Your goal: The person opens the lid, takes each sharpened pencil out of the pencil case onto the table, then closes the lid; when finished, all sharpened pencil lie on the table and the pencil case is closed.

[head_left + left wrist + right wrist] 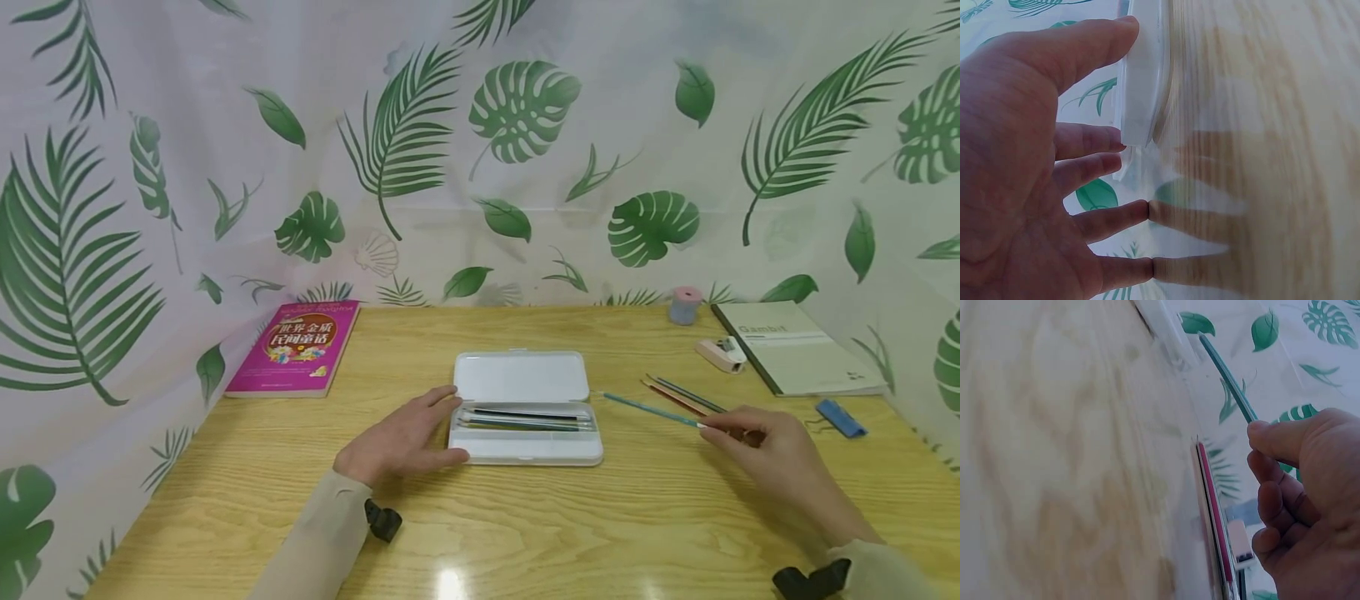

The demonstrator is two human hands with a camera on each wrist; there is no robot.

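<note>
A white pencil case (525,451) lies with its lid (521,377) tipped back, several pencils (525,423) lying lengthwise in its tray. My left hand (405,439) rests at the case's left end, fingers spread; in the left wrist view the thumb lies along the white case (1145,75) and two other fingertips meet the table. Between thumb and fingertips my right hand (772,454) pinches a teal pencil (648,407) near one end, its far tip pointing at the case. In the right wrist view the teal pencil (1229,376) slants above the table.
Loose pencils (686,395) lie beyond the right hand. Farther right are a pale pink sharpener (722,354), a pink-and-blue cylinder (685,306), a notebook (802,350) and a blue binder clip (841,418). A magenta book (296,350) lies at back left, before a leaf-print curtain (540,200).
</note>
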